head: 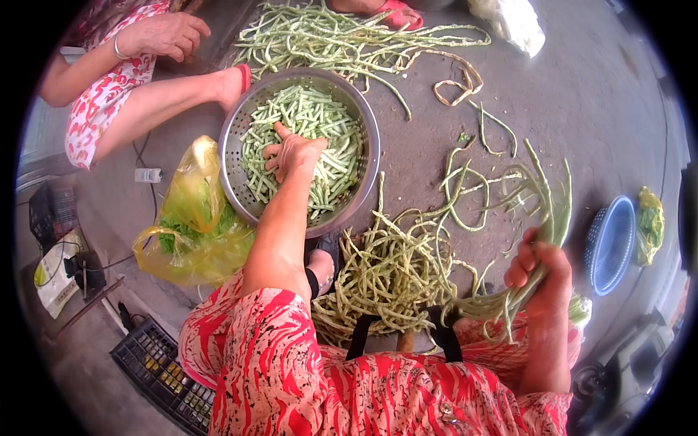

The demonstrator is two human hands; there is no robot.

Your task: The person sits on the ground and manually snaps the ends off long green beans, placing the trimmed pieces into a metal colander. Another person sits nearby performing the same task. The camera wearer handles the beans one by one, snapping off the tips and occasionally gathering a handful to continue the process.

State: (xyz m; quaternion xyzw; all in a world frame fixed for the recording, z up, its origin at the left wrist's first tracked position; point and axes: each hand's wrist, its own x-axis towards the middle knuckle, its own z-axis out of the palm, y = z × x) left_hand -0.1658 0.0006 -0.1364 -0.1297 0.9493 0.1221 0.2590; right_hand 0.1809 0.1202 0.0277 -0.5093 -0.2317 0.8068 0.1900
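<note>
My left hand [294, 152] is down on the cut pieces of yardlong beans [332, 125] inside a perforated metal colander [369, 163]; its fingers are spread, and what lies under the palm is hidden. My right hand [540, 272] is closed around a bunch of whole yardlong beans [553, 218], whose ends stick out above and below the fist. Between my arms, a tangled heap of whole yardlong beans [381, 272] lies on the floor in front of me. A few loose beans [485, 191] trail across the floor beyond it.
Another heap of beans [327, 38] lies beyond the colander. A co-worker's hand [169, 38] and leg are at the upper left. Yellow plastic bags with leafy greens [191, 234] sit left of the colander. A blue plastic basket [611, 245] stands right; a black crate [158, 370] is lower left.
</note>
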